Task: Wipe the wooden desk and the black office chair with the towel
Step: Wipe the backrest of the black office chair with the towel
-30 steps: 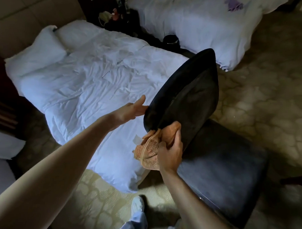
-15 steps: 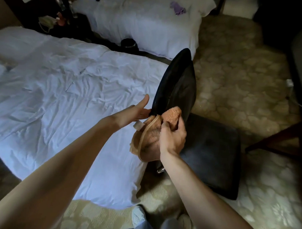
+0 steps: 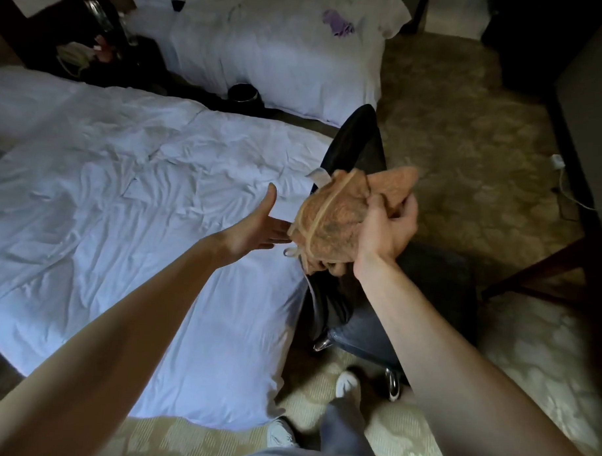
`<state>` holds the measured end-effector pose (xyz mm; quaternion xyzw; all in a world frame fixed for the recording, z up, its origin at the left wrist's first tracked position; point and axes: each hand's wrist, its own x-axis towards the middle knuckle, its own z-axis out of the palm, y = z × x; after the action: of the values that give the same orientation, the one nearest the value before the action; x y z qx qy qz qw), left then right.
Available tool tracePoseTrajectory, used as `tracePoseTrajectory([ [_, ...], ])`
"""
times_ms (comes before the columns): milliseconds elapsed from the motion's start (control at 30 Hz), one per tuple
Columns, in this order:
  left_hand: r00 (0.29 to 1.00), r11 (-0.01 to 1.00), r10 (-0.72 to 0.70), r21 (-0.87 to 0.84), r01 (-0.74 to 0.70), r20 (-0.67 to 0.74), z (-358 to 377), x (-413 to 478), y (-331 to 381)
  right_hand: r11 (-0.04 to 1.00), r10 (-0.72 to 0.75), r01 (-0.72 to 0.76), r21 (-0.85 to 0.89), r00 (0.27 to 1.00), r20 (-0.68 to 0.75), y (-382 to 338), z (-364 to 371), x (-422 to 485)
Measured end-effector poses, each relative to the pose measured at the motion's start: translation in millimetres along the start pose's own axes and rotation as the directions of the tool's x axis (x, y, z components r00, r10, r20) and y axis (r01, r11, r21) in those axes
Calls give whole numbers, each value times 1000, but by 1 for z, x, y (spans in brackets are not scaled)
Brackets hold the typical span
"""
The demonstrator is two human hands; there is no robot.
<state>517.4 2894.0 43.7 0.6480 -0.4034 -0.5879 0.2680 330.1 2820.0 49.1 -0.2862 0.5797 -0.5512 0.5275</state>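
Observation:
My right hand (image 3: 385, 230) grips a bunched orange towel (image 3: 337, 215) lifted in front of the black office chair's backrest (image 3: 359, 144). The towel hides the middle of the backrest. The chair's dark seat (image 3: 437, 287) lies below and right of the towel. My left hand (image 3: 262, 226) is stretched out flat with straight fingers, thumb up, its fingertips reaching the towel's left edge or passing behind it. A dark wooden desk leg (image 3: 544, 267) slants in at the right edge; the desk top is out of view.
A white bed (image 3: 123, 204) fills the left, close against the chair. A second bed (image 3: 271, 49) stands behind, with a black bin (image 3: 243, 92) between them. Patterned carpet (image 3: 466, 131) spreads to the right. My shoes (image 3: 347, 383) are near the chair's chrome base.
My right hand has raised the towel off the backrest's lower edge and turned it palm up. My left hand let go of the backrest and now extends flat beside the towel.

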Motion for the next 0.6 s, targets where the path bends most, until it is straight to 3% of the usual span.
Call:
tracePoseTrajectory([
  [100,998,997,16,-69,-20,-60,-2,16,13,999,-18,17,-27,1000,-19,11,-1,-6],
  [167,996,996,13,-81,-20,-88,0,28,20,971,-41,73,-228,989,144,26,7,-32],
  [233,997,995,-12,-97,5,-70,-2,33,17,852,-186,322,-413,923,337,45,10,-57],
  [300,998,992,-48,-116,43,-46,-8,34,8,726,-294,492,-481,854,430,60,8,-61],
  [367,997,990,-60,-133,54,-45,-7,31,10,709,-302,499,-498,853,425,67,10,-52],
  [600,994,978,-79,-200,62,-79,-10,42,21,816,-234,395,-422,894,383,49,45,3],
])
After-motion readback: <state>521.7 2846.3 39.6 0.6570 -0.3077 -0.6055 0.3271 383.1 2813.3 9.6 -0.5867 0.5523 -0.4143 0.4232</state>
